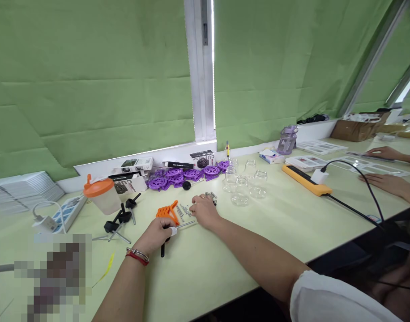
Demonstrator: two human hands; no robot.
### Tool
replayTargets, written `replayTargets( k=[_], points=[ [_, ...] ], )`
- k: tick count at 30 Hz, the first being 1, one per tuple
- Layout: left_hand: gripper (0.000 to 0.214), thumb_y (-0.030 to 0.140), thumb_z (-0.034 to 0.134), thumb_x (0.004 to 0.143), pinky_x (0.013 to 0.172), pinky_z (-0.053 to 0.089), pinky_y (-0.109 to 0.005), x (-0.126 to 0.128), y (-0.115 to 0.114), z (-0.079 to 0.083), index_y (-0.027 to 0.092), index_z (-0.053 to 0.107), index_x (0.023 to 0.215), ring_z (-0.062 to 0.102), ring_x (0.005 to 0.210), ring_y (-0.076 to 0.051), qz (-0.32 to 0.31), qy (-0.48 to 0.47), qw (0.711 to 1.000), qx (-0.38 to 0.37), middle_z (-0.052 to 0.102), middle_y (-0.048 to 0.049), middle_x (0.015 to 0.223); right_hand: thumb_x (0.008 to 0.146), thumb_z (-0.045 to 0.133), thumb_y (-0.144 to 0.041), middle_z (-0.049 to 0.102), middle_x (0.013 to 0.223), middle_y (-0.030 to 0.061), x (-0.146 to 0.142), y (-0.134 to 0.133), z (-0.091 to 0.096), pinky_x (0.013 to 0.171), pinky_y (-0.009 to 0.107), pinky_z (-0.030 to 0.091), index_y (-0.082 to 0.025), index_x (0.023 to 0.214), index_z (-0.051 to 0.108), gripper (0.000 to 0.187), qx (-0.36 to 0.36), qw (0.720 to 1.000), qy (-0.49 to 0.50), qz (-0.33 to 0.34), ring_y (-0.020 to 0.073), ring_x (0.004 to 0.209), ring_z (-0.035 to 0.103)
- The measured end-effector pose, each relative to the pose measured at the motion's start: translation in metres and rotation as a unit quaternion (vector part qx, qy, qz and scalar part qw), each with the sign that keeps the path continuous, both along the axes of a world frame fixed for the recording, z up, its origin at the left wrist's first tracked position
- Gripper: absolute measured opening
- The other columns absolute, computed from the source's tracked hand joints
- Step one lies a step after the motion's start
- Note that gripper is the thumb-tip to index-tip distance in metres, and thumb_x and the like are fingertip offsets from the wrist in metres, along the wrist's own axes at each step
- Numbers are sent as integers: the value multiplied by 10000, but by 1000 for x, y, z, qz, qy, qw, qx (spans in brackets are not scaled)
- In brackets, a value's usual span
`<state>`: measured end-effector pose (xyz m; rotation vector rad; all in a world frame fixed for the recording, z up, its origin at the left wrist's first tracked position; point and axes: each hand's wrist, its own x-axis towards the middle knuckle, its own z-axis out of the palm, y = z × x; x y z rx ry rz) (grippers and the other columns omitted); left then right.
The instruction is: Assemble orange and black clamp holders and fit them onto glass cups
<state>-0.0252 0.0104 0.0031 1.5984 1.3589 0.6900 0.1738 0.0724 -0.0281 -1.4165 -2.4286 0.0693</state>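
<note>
My left hand is closed around a black crank handle with a thin metal rod pointing right. A white wrap covers one of its fingertips. My right hand reaches down to the tabletop with curled fingers; whatever is under the fingertips is hidden. Small springs lie just beyond that hand, and loose screws lie to its left. Orange plastic pieces sit in a row behind my left hand. Further left are several black cranks with metal rods.
Purple plastic parts lie along the back, before small boxes. Clear glass jars stand right of centre. An orange-lidded cup and power strip are left. An orange power strip lies right, near another person's hands.
</note>
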Motion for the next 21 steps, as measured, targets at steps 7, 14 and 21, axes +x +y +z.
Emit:
replayTargets(
  k=[7, 14, 21],
  points=[
    [103, 231, 603, 619, 517, 310, -253, 0, 0, -1, 185, 551, 543, 430, 517, -130, -1, 44, 998, 53, 473, 33, 549, 871, 564, -278, 604, 1079, 56, 0, 0, 0, 824, 346, 271, -242, 846, 741, 183, 6, 1000, -11, -8, 226, 995, 453],
    [166, 216, 594, 646, 541, 268, -249, 0, 1, -4, 200, 462, 546, 390, 535, -135, -17, 66, 996, 59, 414, 39, 564, 863, 563, -226, 628, 1051, 53, 0, -2, 4, 833, 345, 294, -232, 807, 749, 194, 3, 999, 38, -5, 212, 986, 472],
    [156, 270, 582, 670, 559, 270, -250, -2, 2, -5, 198, 475, 582, 385, 566, -140, -33, 89, 994, 54, 423, 32, 598, 835, 561, -191, 677, 871, 38, 25, -16, 26, 737, 257, 428, -162, 869, 699, 144, -140, 931, 336, -43, 130, 777, 570]
  ],
)
